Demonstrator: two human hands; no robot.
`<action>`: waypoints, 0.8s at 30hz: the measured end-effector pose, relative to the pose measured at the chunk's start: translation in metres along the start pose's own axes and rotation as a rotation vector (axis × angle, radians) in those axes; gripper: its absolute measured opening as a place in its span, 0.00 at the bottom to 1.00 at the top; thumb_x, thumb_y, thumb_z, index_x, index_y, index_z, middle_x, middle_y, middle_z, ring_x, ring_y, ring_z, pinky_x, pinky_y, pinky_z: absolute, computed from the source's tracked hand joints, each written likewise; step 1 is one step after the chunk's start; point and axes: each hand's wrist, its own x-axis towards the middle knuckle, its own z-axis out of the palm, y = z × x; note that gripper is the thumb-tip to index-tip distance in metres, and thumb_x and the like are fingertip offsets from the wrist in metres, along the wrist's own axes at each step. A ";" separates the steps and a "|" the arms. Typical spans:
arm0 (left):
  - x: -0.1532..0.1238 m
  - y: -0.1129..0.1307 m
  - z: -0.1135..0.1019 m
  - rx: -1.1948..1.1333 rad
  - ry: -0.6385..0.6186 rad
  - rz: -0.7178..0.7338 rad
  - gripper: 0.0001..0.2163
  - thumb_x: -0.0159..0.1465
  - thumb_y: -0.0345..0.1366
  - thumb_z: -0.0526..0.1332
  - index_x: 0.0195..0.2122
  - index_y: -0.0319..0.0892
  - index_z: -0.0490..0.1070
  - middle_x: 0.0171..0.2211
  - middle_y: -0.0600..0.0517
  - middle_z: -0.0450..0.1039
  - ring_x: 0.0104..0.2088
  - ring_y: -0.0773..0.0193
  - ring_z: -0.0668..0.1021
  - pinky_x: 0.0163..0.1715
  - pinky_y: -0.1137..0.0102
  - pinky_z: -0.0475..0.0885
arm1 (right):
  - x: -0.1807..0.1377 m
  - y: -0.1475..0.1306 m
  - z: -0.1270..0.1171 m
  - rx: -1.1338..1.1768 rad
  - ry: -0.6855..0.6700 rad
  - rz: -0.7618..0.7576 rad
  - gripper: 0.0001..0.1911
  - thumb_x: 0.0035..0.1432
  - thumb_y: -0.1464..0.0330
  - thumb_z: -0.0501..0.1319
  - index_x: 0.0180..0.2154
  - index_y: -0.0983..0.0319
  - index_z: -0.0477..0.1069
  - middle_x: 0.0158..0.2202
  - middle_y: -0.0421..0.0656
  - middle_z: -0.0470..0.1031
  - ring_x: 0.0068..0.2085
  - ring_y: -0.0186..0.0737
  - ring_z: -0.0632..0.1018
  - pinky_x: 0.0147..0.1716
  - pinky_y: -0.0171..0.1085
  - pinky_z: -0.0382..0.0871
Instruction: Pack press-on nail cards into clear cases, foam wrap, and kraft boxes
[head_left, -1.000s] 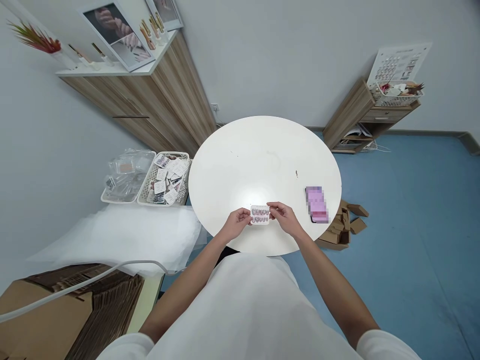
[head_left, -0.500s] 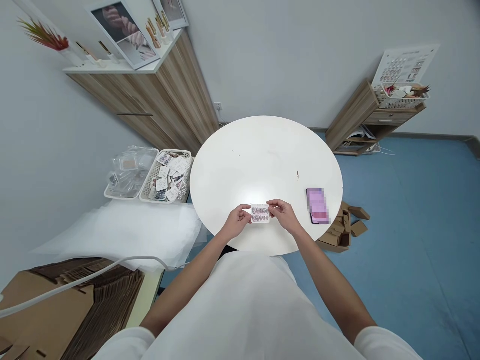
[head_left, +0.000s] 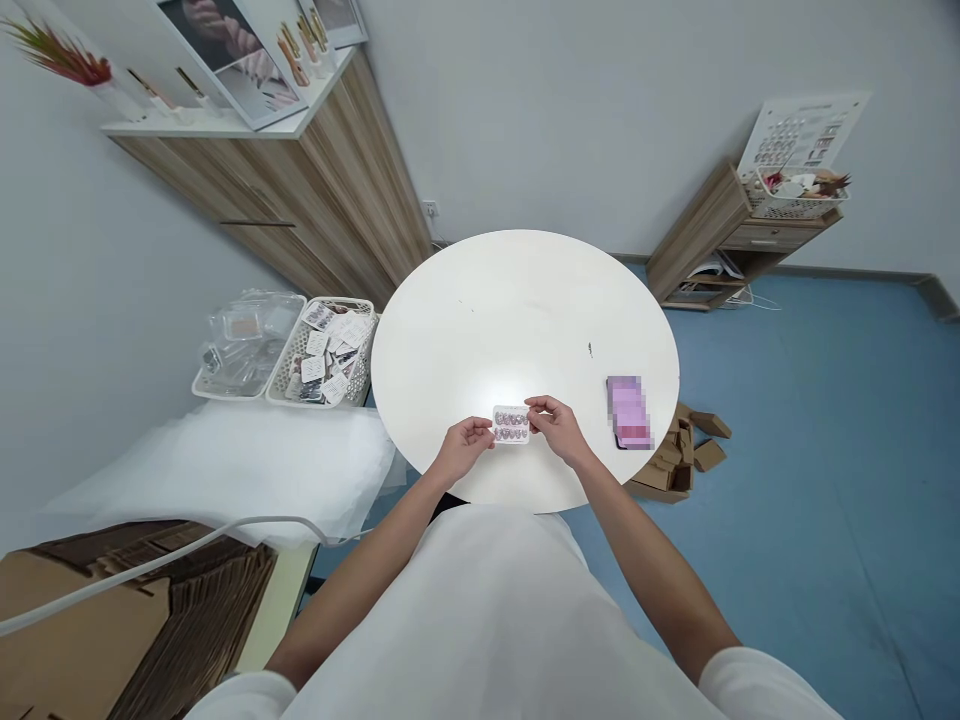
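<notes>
A small white tray of press-on nails [head_left: 511, 425], its patterned pinkish-purple nails in two rows, is held just over the near part of the round white table [head_left: 525, 310]. My left hand [head_left: 466, 446] has its thumb and fingertips at the tray's left edge. On the other side, my right hand [head_left: 556, 428] pinches the right edge between thumb and fingers. A phone [head_left: 630, 412] with a purple, blurred-out screen lies to the right of my right hand.
Left of the table stand a basket of cards [head_left: 322, 355] and a basket of clear packaging [head_left: 244, 345], above white sheets [head_left: 247, 460] and stacked flat cardboard [head_left: 202, 610]. Cardboard boxes [head_left: 671, 465] sit on the floor at right. Cabinets [head_left: 360, 190] line the wall.
My view has shifted slightly, so most things appear a little further left. The left thumb has drawn back toward the tray's edge. The right hand keeps its hold.
</notes>
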 end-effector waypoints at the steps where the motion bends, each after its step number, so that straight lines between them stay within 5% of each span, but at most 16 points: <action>1: 0.000 -0.001 0.000 -0.003 -0.007 0.005 0.14 0.50 0.39 0.63 0.37 0.39 0.67 0.27 0.54 0.68 0.28 0.69 0.74 0.34 0.68 0.70 | 0.001 0.000 0.000 -0.003 0.005 -0.002 0.17 0.46 0.61 0.61 0.39 0.60 0.68 0.30 0.39 0.67 0.25 0.29 0.69 0.28 0.36 0.65; 24: 0.007 0.002 -0.007 0.102 -0.031 0.063 0.15 0.53 0.38 0.61 0.41 0.41 0.66 0.29 0.53 0.67 0.29 0.70 0.71 0.32 0.71 0.68 | 0.019 -0.003 -0.002 -0.110 -0.019 0.040 0.12 0.47 0.60 0.59 0.33 0.60 0.70 0.28 0.39 0.69 0.27 0.31 0.68 0.30 0.37 0.65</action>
